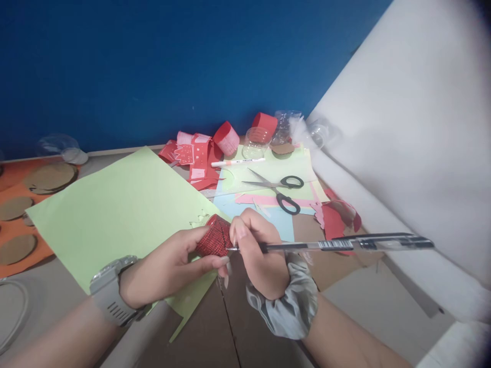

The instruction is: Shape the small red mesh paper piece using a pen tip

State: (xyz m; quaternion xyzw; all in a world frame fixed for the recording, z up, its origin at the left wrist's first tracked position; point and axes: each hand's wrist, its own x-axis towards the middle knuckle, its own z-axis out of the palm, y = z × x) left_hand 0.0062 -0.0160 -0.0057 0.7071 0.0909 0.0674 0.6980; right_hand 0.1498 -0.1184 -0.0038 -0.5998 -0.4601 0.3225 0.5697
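My left hand [180, 263] is closed around a small red paper tube [213, 237] covered with a black crosshatch of lines. A black ballpoint pen [299, 246] is pinched in my right hand [261, 250], its tip touching or very near the tube's side. The pen lies almost level, its back end pointing right. Under and beside my left hand spreads a large light green sheet [126, 204]. A small cut-out with a zigzag edge [200, 220] shows just behind the tube.
Black-handled scissors [282, 190] lie open on stacked coloured paper [303, 171], near a white marker [238, 162]. Red paper pieces [199, 153] and clear plastic cups [256, 143] stand behind. Cardboard discs [49, 176] rest on orange paper at left. A blue wall [172, 66] closes the back.
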